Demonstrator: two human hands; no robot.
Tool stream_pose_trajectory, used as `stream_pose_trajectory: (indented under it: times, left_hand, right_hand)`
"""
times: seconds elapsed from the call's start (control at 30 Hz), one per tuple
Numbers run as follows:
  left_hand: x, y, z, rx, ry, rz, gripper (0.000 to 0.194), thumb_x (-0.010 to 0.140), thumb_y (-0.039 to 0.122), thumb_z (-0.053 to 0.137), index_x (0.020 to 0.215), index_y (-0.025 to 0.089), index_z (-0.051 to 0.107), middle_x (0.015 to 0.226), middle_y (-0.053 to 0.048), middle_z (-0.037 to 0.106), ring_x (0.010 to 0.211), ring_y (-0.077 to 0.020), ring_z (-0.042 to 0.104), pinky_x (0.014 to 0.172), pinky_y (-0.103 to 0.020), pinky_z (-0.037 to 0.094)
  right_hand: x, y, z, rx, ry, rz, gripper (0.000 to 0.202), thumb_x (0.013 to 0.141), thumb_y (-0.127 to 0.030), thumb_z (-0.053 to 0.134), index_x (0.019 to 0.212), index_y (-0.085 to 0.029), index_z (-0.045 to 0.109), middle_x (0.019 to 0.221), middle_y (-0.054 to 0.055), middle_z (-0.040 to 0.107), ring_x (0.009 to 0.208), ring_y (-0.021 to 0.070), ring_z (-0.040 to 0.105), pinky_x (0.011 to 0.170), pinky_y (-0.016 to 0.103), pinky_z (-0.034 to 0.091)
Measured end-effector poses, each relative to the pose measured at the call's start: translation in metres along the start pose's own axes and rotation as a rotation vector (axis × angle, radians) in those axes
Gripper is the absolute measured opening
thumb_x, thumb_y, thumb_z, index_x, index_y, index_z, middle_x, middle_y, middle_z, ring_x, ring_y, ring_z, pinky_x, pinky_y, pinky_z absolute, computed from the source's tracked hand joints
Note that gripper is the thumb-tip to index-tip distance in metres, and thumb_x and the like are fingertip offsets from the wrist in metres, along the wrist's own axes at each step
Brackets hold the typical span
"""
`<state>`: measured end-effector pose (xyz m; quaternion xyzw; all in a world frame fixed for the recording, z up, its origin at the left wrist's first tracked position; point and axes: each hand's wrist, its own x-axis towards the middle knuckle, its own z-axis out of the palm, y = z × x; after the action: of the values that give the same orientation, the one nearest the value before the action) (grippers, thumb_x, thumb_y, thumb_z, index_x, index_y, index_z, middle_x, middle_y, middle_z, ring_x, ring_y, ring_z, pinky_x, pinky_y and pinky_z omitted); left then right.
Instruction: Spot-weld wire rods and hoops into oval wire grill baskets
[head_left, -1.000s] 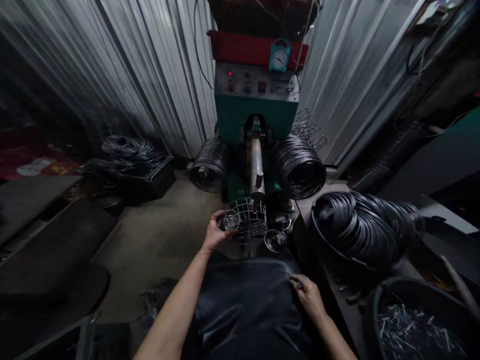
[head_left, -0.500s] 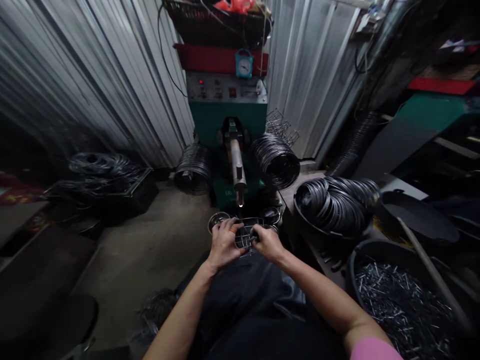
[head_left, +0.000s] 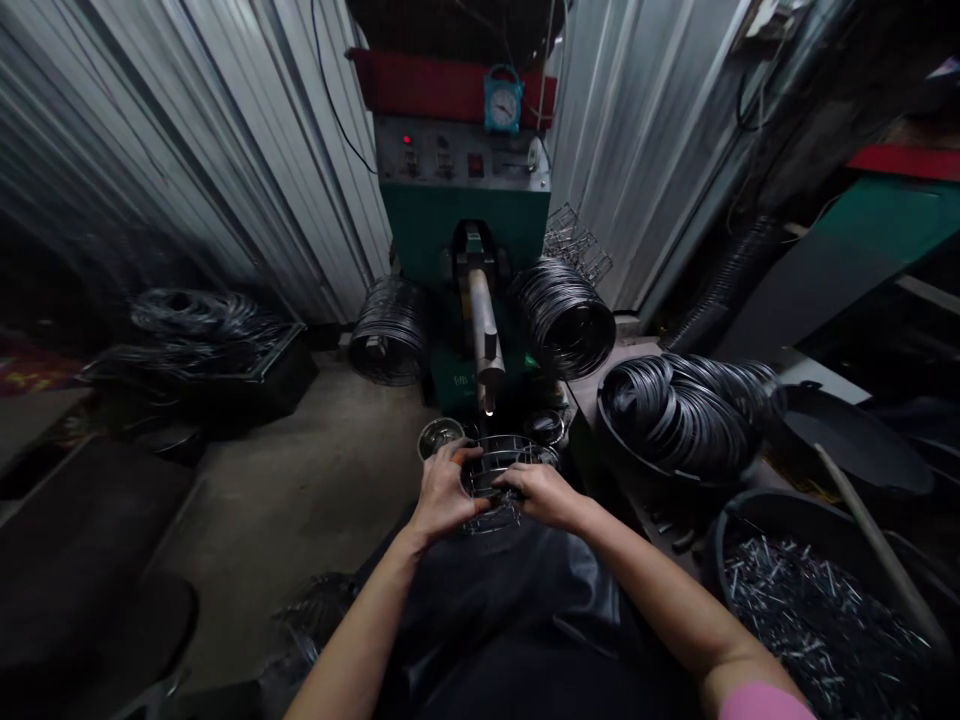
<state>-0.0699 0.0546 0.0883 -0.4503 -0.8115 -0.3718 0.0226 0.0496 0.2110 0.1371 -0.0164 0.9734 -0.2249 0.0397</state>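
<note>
A round wire basket frame (head_left: pixel 504 447) of thin metal rings and cross wires sits low in front of the machine, above my lap. Its left side is gripped by my left hand (head_left: pixel 444 490), thumb below and fingers above, with orange bands on the fingers. My right hand (head_left: pixel 549 494) is closed at the frame's right side; thin dark bits like short wire pieces show at its fingertips. Just beyond the frame, the machine's arm (head_left: pixel 484 320) points down, with a bright spot at its tip.
Wire coils (head_left: pixel 388 330) flank the green machine (head_left: pixel 420 205). A round metal dish (head_left: pixel 441 437) lies beyond my left hand. On the right stand a tub of wire rings (head_left: pixel 675 410) and a bin of short metal rods (head_left: pixel 814 610) with a stick leaning across it.
The view has tipped down slightly, shifting the machine. The frame has tilted or turned in my hands, showing its rings more, and my right fingers have moved along it.
</note>
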Motion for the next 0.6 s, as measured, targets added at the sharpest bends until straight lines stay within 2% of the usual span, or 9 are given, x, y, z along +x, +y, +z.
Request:
stream_pose_trajectory:
  times: [0.2, 0.37, 0.6]
  left_hand:
    - [0.013, -0.021, 0.004, -0.038, 0.023, 0.051, 0.064, 0.052, 0.025, 0.078, 0.111, 0.021, 0.055, 0.125, -0.011, 0.056, 0.118, -0.0316, 0.052, 0.096, -0.047, 0.043]
    - [0.025, -0.035, 0.008, -0.063, 0.011, 0.049, 0.066, 0.051, 0.026, 0.079, 0.113, 0.021, 0.054, 0.127, -0.012, 0.055, 0.12, -0.0323, 0.051, 0.098, -0.048, 0.042]
    - [0.045, -0.04, 0.009, -0.079, -0.014, 0.004, 0.066, 0.05, 0.021, 0.077, 0.112, 0.021, 0.055, 0.127, -0.012, 0.054, 0.121, -0.0309, 0.05, 0.1, -0.047, 0.04]
  right_hand:
    - [0.017, 0.002, 0.0, -0.092, -0.028, 0.062, 0.041, 0.076, -0.009, 0.057, 0.114, -0.024, 0.063, 0.11, 0.005, 0.067, 0.096, 0.0193, 0.064, 0.075, 0.025, 0.047]
    - [0.029, 0.008, -0.001, -0.117, -0.04, 0.065, 0.039, 0.078, -0.011, 0.055, 0.115, -0.024, 0.063, 0.11, 0.005, 0.066, 0.099, 0.02, 0.062, 0.077, 0.027, 0.047]
    - [0.044, 0.018, -0.007, -0.108, 0.019, 0.076, 0.036, 0.08, -0.015, 0.055, 0.114, -0.025, 0.063, 0.11, 0.005, 0.066, 0.098, 0.0198, 0.063, 0.076, 0.026, 0.046]
